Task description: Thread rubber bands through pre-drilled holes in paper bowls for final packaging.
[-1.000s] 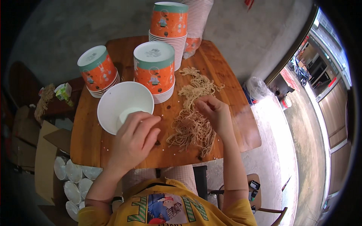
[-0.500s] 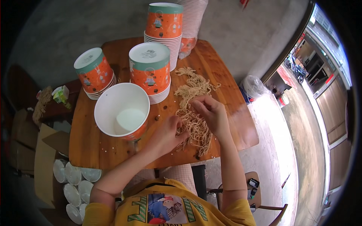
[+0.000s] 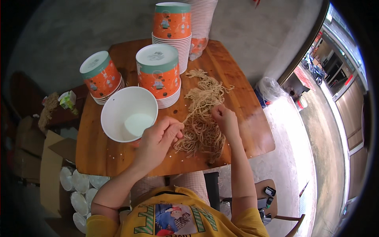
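A long heap of tangled tan string (image 3: 203, 136) lies on the wooden table in front of me, its far end thinner and looser. My left hand (image 3: 158, 138) is closed at the heap's left edge, near the tub. Its fingertips pinch a strand that runs back into the heap. My right hand (image 3: 226, 123) is closed over the heap's right side, fingers curled inward; what they grip is hidden. Left of the heap an open white paper tub (image 3: 128, 112), orange outside, stands with its mouth tilted toward me. Its visible inside is bare and white.
Upturned orange-and-green paper tubs stand in a left stack (image 3: 100, 77), a middle stack (image 3: 158, 75) and a taller back stack (image 3: 172, 23). Behind rises a bagged white stack (image 3: 203, 15). A cardboard box (image 3: 50, 173) with round white-ended items sits lower left; a chair (image 3: 266, 189) stands lower right.
My left hand has moved left and away from the heap, drawing a strand out toward the tub. My right hand has shifted slightly nearer to me and curled more tightly.
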